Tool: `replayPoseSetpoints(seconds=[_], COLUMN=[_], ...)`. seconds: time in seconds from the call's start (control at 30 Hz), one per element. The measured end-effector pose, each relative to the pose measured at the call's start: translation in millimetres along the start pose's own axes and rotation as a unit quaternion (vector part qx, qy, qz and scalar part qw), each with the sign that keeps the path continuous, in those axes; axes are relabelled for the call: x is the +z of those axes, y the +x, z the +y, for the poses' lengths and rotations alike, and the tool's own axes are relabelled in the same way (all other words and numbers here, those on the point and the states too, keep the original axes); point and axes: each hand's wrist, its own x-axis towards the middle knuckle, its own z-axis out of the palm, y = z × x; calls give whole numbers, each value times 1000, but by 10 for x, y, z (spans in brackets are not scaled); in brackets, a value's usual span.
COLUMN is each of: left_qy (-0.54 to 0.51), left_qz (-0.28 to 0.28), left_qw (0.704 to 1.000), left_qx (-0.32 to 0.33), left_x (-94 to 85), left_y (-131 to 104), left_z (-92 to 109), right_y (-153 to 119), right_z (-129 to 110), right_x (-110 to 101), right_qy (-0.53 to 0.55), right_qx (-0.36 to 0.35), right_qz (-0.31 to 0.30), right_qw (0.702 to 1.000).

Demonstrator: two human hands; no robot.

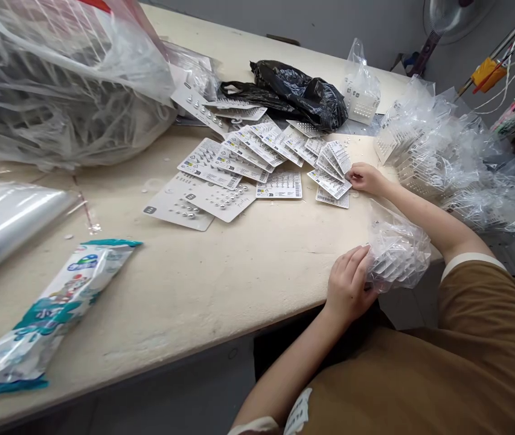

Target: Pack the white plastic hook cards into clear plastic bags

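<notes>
My left hand (346,284) grips a clear plastic bag (399,254) at the table's front edge. Inside the bag stands a row of earring cards, blurred by the crinkled film. Farther back, my right hand (368,179) has its fingers closed at the edge of an earring card (329,183), among a small fan of cards. More cards spread leftward in an overlapping row, most showing printed backs with barcodes and earring posts. Two larger cards with pearl studs (223,199) lie face up in front of the row.
Filled clear bags of cards (447,151) heap up at the right, and one bag (362,99) stands behind. A crumpled black plastic bag (300,93) lies at the back. A bulky sack (67,103), a plastic film stack (8,223) and a teal-and-white packet (58,308) occupy the left.
</notes>
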Motion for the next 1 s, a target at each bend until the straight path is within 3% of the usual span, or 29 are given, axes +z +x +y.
replayPoseSetpoints(seconds=[0.43, 0.73, 0.9, 1.0], left_qy=[8, 0, 2, -1], left_qz=[2, -2, -1, 0], left_qw=[1000, 1000, 1000, 1000], left_qx=[1, 2, 1, 1], left_x=[5, 0, 1, 0], left_y=[11, -10, -2, 1], left_z=[4, -2, -1, 0], right_y=[37, -15, 52, 97], right_z=[60, -42, 46, 90], right_x=[15, 67, -47, -50], right_qy=[54, 10, 24, 47], right_qx=[17, 32, 65, 68], right_qz=[-5, 47, 113, 110], right_qw=[998, 998, 991, 990])
